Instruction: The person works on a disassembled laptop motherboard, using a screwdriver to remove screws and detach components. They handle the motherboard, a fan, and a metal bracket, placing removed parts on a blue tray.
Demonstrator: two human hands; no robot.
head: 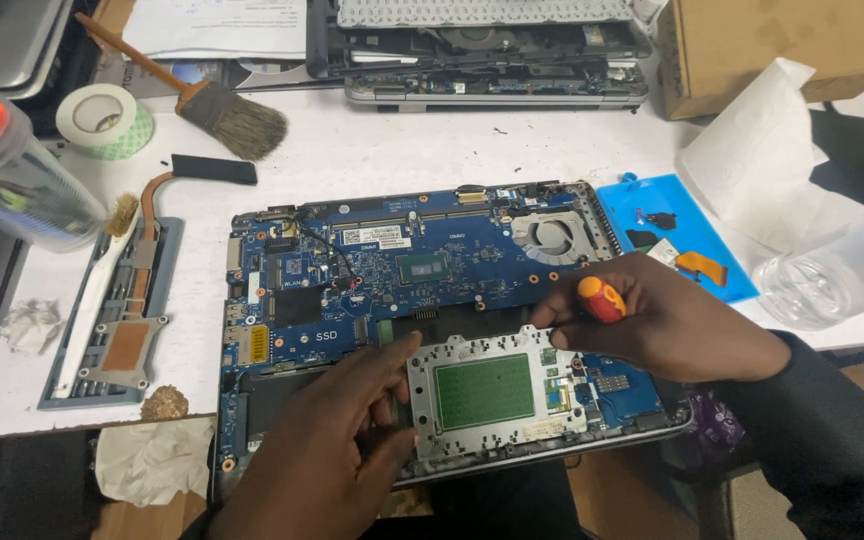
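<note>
1. I saw the opened laptop (pixel 432 330) lying base-up in the middle of the white counter (pixel 402 150), its blue circuit board (pixel 402 265) bare and the fan (pixel 550 236) at the board's far right corner.
2. The right hand (pixel 662 320) was curled shut around a screwdriver (pixel 602 298) with a red and yellow handle, held over the right edge of the silver touchpad bracket (pixel 482 390); its tip was hidden behind the fingers.
3. The left hand (pixel 337 440) rested on the near left part of the laptop, fingers loosely spread and holding nothing, fingertips touching the bracket's left edge.
4. I judged the step in hand to be work on a screw at the bracket, the left hand steadying it.
5. The next move, as I read it, called for keeping the driver upright and seated in the screw head while the bracket was held flat.
6. Left of the laptop lay a heat pipe (pixel 142 290) on a grey tray; right of it, a blue mat (pixel 672 250) with small parts.
</note>
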